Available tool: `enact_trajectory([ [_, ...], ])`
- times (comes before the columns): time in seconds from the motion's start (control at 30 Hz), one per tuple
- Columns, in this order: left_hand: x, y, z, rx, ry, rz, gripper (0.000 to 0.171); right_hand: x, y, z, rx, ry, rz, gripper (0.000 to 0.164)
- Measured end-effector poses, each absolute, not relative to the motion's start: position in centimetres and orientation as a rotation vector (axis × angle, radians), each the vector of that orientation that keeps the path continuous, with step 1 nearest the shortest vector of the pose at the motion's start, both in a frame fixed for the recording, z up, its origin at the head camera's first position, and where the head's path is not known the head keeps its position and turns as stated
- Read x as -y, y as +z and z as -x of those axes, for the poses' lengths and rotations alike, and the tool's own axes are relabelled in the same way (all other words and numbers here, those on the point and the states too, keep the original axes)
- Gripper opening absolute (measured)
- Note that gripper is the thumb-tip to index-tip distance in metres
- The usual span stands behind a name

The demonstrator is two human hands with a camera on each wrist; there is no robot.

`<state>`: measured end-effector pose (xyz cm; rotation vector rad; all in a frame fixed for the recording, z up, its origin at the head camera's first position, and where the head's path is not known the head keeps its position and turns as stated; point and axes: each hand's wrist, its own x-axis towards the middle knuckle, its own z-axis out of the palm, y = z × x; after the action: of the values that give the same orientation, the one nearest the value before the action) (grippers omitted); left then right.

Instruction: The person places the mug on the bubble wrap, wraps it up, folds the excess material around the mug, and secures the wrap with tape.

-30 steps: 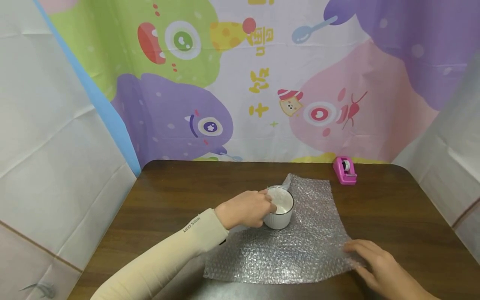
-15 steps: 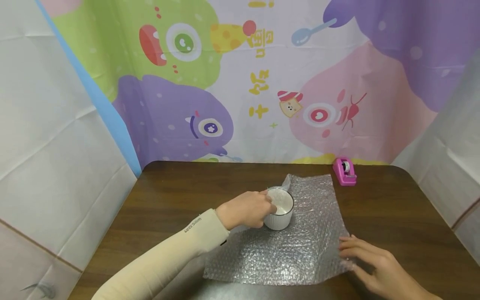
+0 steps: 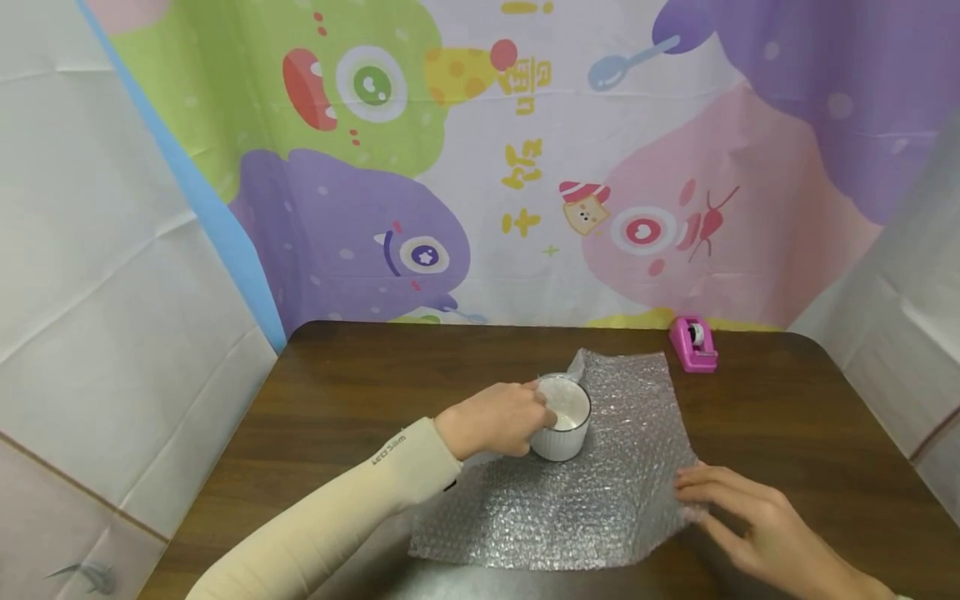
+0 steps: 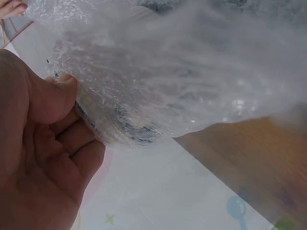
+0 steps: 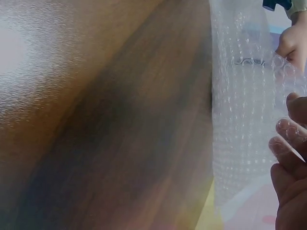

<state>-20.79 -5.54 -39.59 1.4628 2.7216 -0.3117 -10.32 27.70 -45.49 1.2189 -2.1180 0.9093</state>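
Observation:
A white ribbed cup [image 3: 559, 442] with a dark rim stands on a sheet of bubble wrap [image 3: 555, 508]. My left hand [image 3: 501, 418] grips the cup's left side at the rim. In the left wrist view the thumb [image 4: 55, 98] presses wrap against the dark rim, and the clear film hides much of the cup. At the sheet's right edge, my right hand [image 3: 750, 512] pinches the wrap between thumb and fingers. The right wrist view shows its fingertips [image 5: 283, 143] against the film, with that side of the sheet raised off the table.
A pink tape dispenser [image 3: 694, 346] sits at the back right of the dark wooden table [image 3: 360, 367]. Behind the table hangs a cartoon-printed curtain [image 3: 480, 233], and pale panels [image 3: 127, 233] stand at both sides.
My right hand has shifted slightly left, bringing the right edge of the bubble wrap inward with it. The left hand stays at the cup, which has not moved.

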Motion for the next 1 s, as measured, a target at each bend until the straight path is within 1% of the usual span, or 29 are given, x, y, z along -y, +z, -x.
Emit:
enact_trajectory([
  [0.17,5.5,-39.6,20.8,-2.726,-0.314,-1.484,0.034,-27.5,-44.9,10.5,2.115,0.914,-1.188,0.037],
  [0.33,5.5,-39.6,20.8,-2.722,-0.311,-1.478,0.035,-27.4,-44.6,10.5,2.117,0.907,-1.174,0.040],
  [1.0,5.6,-39.6,20.7,-2.725,-0.314,-1.443,0.034,-26.1,-42.2,11.7,2.053,0.902,-1.205,0.038],
])
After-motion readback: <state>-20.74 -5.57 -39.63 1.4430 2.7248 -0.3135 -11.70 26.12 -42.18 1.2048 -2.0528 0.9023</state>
